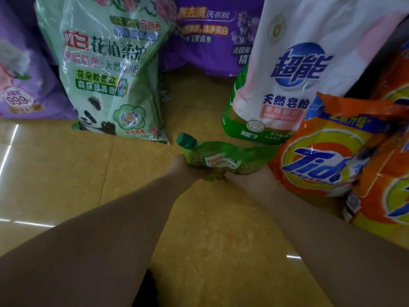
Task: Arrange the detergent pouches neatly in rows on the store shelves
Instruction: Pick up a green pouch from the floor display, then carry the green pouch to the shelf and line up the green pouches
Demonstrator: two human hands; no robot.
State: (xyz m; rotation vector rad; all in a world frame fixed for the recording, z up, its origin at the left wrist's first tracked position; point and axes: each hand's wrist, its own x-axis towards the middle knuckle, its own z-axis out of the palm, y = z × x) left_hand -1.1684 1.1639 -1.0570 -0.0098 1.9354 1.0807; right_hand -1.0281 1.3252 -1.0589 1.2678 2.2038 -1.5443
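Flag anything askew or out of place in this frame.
The green bag with the panda leans sideways instead of standing straight. The small green spouted pouch lies flat, gripped by left hand and right hand, not yet in a row.

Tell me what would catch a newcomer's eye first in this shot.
Dead centre, both hands, the left hand and right hand, hold a small green spouted pouch low over the yellow floor. Behind it stand big detergent bags: a green panda bag at left, a white-and-pink bag and an orange Tide bag at right.
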